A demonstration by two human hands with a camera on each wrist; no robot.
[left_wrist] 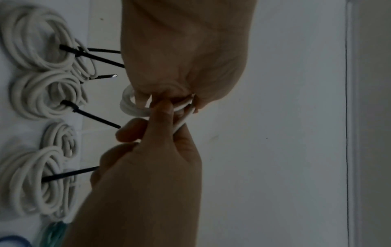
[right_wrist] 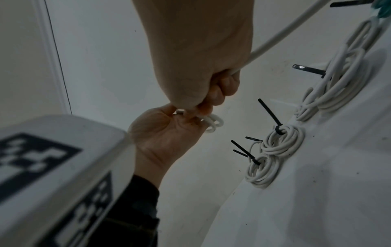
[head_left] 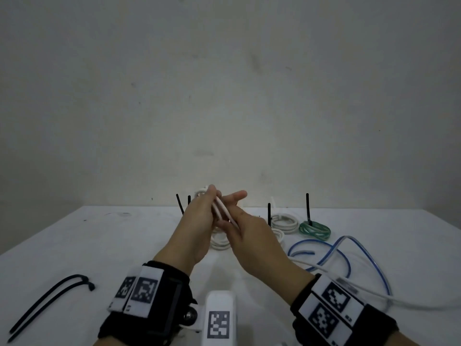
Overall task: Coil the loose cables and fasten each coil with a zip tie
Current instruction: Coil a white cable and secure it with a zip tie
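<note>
Fingers (left_wrist: 160, 107) of both hands pinching white cable (left_wrist: 131, 105) coil

No readable text, labels or numbers are shown

Only black-and-white square code markers are seen, printed on the left wrist band (head_left: 139, 289), the right wrist band (head_left: 331, 307) and a white camera housing (head_left: 219, 320); nothing can be read from them, and tiny marks at the tag corners are too blurred to be made out

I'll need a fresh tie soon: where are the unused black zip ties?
In the head view, the unused zip ties lie on the table's near left, left of the left hand.
</note>
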